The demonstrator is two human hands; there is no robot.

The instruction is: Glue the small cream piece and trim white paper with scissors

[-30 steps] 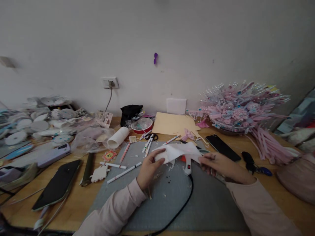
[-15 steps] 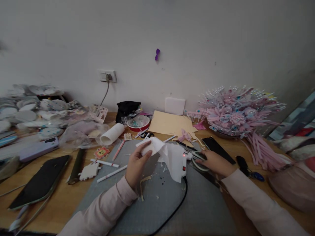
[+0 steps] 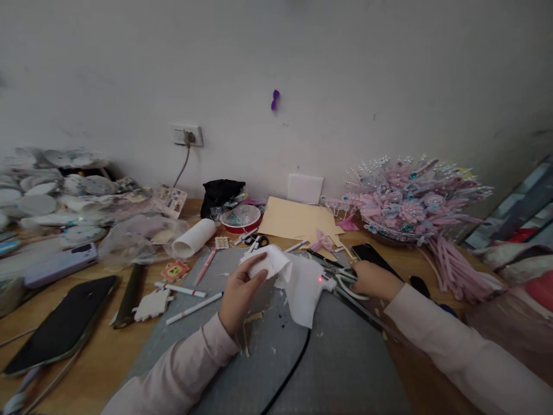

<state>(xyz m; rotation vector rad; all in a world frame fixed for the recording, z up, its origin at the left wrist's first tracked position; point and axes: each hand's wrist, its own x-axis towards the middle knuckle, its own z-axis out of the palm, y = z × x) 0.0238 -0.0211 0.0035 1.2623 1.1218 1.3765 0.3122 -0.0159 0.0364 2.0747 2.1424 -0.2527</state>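
Note:
My left hand (image 3: 242, 291) pinches a thin white sheet (image 3: 302, 285), paper or cloth, between thumb and fingers. The sheet droops to the right over the grey cutting mat (image 3: 337, 357). Partly covered by its right edge is a white glue gun (image 3: 327, 282) with a glowing red light and a black cord. My right hand (image 3: 375, 280) is closed at the pale loop handles of scissors (image 3: 351, 287), just right of the glue gun. Its fingertips are mostly hidden.
Beyond the mat lie a cream card sheet (image 3: 298, 218) and a red-rimmed dish (image 3: 242, 220). Pens (image 3: 194, 308) and a white roll (image 3: 194, 237) are at left, near a dark phone (image 3: 63, 323). A bowl of pink beaded pieces (image 3: 401, 202) stands at right.
My right hand has curled more tightly at the scissors handles. The sheet and glue gun have shifted, and the sheet now covers more of the gun's body. My left hand keeps its pinch.

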